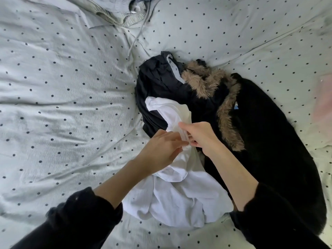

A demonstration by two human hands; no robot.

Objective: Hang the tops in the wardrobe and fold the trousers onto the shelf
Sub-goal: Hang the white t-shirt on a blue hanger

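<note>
Both hands, left [161,150] and right [199,135], pinch a bunched white top [176,194] on the bed [62,87], fingertips buried in cloth. It half covers dark clothes [161,83] beside a fur-trimmed coat [269,141].

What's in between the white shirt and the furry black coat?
In the head view, a crumpled dark garment lies between the white shirt and the furry black coat.

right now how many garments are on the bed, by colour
white: 1, the white top, held by the left hand and right hand
black: 2, the fur-trimmed coat and dark garment
grey: 1, the grey hoodie
total: 4
</note>
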